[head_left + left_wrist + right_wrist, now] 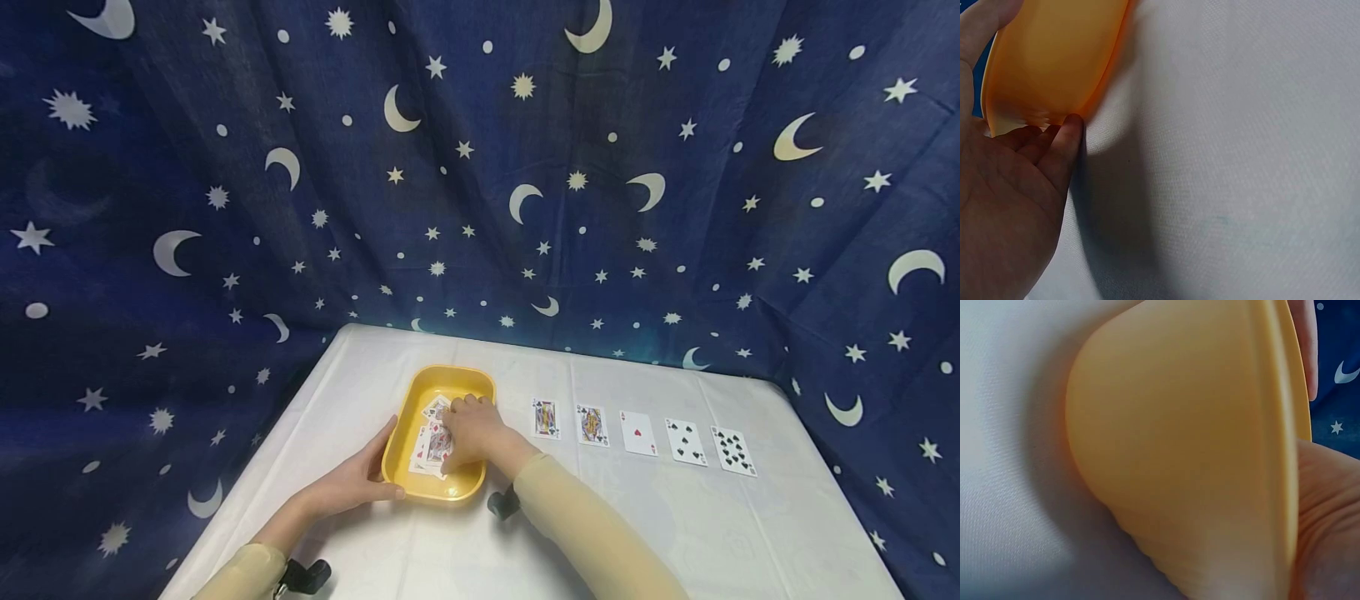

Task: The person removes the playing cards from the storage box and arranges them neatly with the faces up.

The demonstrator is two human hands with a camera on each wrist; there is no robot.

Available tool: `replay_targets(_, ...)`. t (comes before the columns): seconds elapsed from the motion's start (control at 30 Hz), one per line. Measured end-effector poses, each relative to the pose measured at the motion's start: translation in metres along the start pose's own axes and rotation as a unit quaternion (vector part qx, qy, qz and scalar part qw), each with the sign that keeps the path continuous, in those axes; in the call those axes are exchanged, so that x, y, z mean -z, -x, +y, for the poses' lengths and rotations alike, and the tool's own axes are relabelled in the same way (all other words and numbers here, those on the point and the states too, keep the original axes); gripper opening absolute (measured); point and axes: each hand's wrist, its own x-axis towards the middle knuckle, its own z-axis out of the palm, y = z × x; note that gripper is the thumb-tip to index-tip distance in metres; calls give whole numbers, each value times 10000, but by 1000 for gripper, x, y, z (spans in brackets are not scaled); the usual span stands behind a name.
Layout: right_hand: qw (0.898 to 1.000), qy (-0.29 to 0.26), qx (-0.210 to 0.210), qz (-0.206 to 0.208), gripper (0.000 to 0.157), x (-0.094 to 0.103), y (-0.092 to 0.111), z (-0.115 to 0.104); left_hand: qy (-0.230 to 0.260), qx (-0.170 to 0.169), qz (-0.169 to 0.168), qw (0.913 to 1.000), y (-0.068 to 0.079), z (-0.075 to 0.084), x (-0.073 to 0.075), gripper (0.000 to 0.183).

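On the white table a shallow yellow plastic tub (450, 497) holds a loose, overlapping pile of playing cards (433, 442), a red-suited face card on top. My left hand (360, 482) grips the tub by its left side, thumb near the front corner. Its fingers press the outer wall low down in the left wrist view. Inside the tub, my right hand (476, 433) reaches over the right part of the pile, thumb and fingertips down at the cards. I cannot tell whether it pinches one. The tub's wall hides those fingers in the right wrist view.
Right of the tub several face-up cards form a spaced row: two black face cards (546, 418), an ace of hearts (638, 433), a spade card (686, 442) and another black number card (733, 451). A dark blue curtain (480, 208) with moons and stars hangs behind the table.
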Motion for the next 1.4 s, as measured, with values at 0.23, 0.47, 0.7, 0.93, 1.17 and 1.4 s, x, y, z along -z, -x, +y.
replay_targets(0.23,10000,-51,0,23,90,0,0,0,62,44,-28,10000,0,-1,0,110)
replay_targets(0.47,10000,-61,13,-14,88,2,1,0,-50,41,30,10000,0,0,0,110)
replay_targets(0.7,9998,9,143,123,84,0,1,1,-80,36,88,9999,0,0,0,109)
replay_targets(0.93,9990,-219,226,306,91,-3,1,7,47,39,96,9999,3,8,-3,109)
replay_targets(1.17,9926,-769,198,918,97,16,19,22,36,3,58,10000,1,1,-2,109)
replay_targets(1.4,9836,-875,74,1578,93,41,47,52,-143,70,143,9998,2,3,-2,109)
